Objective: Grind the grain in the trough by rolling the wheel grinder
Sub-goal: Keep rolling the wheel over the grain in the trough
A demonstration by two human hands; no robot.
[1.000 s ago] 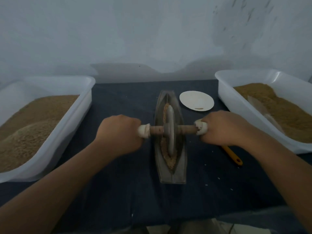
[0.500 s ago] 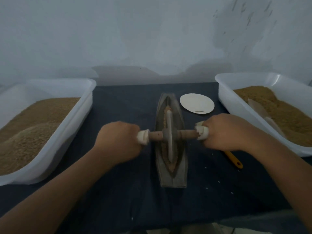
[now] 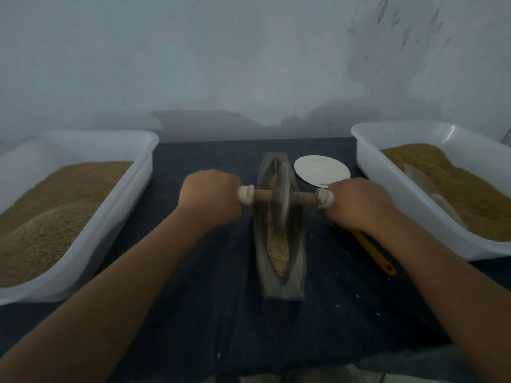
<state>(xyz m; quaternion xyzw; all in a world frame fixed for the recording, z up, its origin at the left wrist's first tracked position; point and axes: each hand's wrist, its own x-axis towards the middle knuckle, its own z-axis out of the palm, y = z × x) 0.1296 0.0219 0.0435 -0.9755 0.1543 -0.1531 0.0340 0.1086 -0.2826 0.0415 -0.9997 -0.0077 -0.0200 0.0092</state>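
The grey boat-shaped trough [image 3: 279, 283] lies mid-desk, long axis running from the person straight toward the wall, near end blunt, far end tapering. The grey disc wheel grinder [image 3: 280, 197] stands on edge in the groove, in the far half of the trough, disc in line w/ the trough's length; it looks motion-blurred. Its brown wooden axle [image 3: 304, 199] runs crosswise, left-right, w/ white end caps just inside each fist. Tan grain [image 3: 278, 252] fills the groove, plainest in the near half, nothing covering it there.

Left hand [image 3: 211, 196] is closed in a fist on the left end of the axle; right hand [image 3: 356, 201] likewise wrapped tight on the right end. Both fists sit outside the trough walls, over the dark blue cloth-covered desk [image 3: 193, 313].

Room: bare cloth on both sides of the trough and in front of its near end. A white round paper plate [image 3: 318, 168] lies just right of the far tip, close to the right hand. A yellow-handled tool [image 3: 373, 251] lies angled under the right forearm, part hidden. White plastic tub of brown grain at the left desk edge [image 3: 121, 194], a second white tub [image 3: 392, 194] at right, both well apart from the trough.
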